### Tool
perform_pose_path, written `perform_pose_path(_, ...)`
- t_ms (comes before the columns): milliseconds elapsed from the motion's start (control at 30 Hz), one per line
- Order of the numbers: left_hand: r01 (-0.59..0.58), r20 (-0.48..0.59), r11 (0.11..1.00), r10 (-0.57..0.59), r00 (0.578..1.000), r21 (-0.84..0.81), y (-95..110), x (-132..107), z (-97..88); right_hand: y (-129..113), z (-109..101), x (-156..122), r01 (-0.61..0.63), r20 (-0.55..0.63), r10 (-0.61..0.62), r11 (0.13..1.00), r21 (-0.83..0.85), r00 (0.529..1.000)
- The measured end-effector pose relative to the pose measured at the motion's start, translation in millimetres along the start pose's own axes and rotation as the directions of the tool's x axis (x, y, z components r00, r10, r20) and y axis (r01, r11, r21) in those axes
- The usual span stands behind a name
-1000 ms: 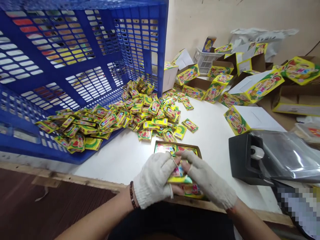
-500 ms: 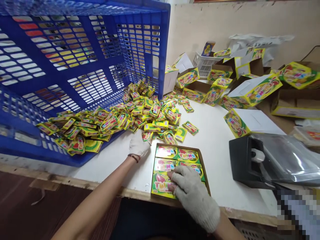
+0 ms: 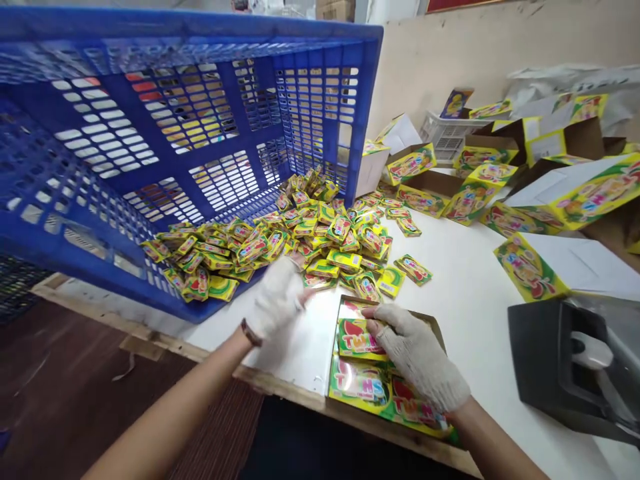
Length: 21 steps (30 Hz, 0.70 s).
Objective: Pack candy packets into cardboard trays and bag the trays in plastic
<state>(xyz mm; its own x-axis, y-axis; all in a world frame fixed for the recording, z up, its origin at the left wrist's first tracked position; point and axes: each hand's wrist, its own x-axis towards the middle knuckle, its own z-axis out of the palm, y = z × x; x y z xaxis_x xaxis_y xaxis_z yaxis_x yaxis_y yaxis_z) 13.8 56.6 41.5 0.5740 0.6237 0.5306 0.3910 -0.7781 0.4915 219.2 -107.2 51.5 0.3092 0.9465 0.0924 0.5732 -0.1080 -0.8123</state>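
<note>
My left hand point(image 3: 277, 297), in a white knit glove and blurred by motion, is at the near edge of a heap of small yellow-green packs point(image 3: 250, 247). Its thumb and fingers stand apart, with nothing seen between them. My right hand point(image 3: 420, 353), also gloved, is bent over a printed TWINS pack point(image 3: 356, 341) inside a shallow open carton point(image 3: 440, 327). Its fingertips grip that pack's upper right part; the glove hides the pack's right end. More TWINS packs point(image 3: 361, 381) lie in the carton's near row.
A large blue crate point(image 3: 367, 120) lies on its side at left, packs spilling from it onto the white table point(image 3: 450, 267). Empty printed cartons point(image 3: 420, 193) are piled at the back right. A black tape dispenser point(image 3: 540, 360) stands at right.
My view has swung left. My right hand has moved from the carton's near-left pack to one farther up, now overlapping its neighbours. My left hand has drawn back slightly, its fingers spread.
</note>
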Motion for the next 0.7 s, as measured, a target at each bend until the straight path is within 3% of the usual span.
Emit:
perform_pose_path(33, 0.128, -0.044, 0.975, -0.122, 0.992, 0.179, -20, 12, -8.6, 6, 5, -4, 0.035, -0.031, -0.036, 0.999, -0.021, 0.999)
perform_pose_path(100, 0.343, -0.056, 0.805, -0.362, 0.930, 0.484, -58, 30, -25.7, 18, 15, -10, 0.114, -0.058, -0.119, 0.990, -0.087, 0.991)
perform_pose_path(200, 0.369, -0.005, 0.758, -0.434, 0.901, 0.538, -93, 40, -43.5, 29, 25, -15, 0.208, -0.058, -0.229, 0.947, -0.246, 0.972)
perform_pose_path(267, 0.382, -0.006, 0.789, -0.433, 0.901, 0.481, -94, 34, -46.7, 30, 25, -14, 0.252, -0.033, -0.278, 0.908, -0.334, 0.960)
perform_pose_path(333, 0.408, -0.035, 0.838, -0.425, 0.904, 0.361, -78, 21, -41.5, 27, 23, -13, 0.277, -0.020, -0.306, 0.888, -0.367, 0.952)
perform_pose_path(400, 0.421, -0.032, 0.899, -0.420, 0.907, 0.118, -45, 6, -28.0, 19, 24, -12, 0.282, -0.076, -0.321, 0.904, -0.320, 0.944)
perform_pose_path(433, 0.416, -0.003, 0.904, -0.419, 0.908, -0.102, -24, -1, -18.7, 14, 26, -11, 0.283, -0.110, -0.319, 0.923, -0.260, 0.941)
perform_pose_path(467, 0.413, 0.038, 0.850, -0.425, 0.904, -0.326, 0, -8, -8.1, 9, 30, -12, 0.288, -0.131, -0.314, 0.940, -0.185, 0.941)
perform_pose_path(533, 0.417, 0.150, 0.655, -0.424, 0.893, -0.630, 44, -16, 13.8, 0, 37, -12, 0.322, -0.129, -0.326, 0.945, -0.050, 0.937)
perform_pose_path(567, 0.418, 0.226, 0.576, -0.376, 0.899, -0.702, 62, -18, 23.7, -3, 38, -12, 0.350, -0.120, -0.349, 0.937, -0.012, 0.929)
perform_pose_path(633, 0.430, 0.314, 0.502, -0.303, 0.900, -0.750, 84, -17, 37.9, -5, 35, -11, 0.386, -0.130, -0.382, 0.923, 0.000, 0.915)
perform_pose_path(700, 0.432, 0.317, 0.567, -0.296, 0.901, -0.701, 82, -12, 42.3, -1, 22, -6, 0.331, -0.181, -0.328, 0.943, -0.011, 0.927)
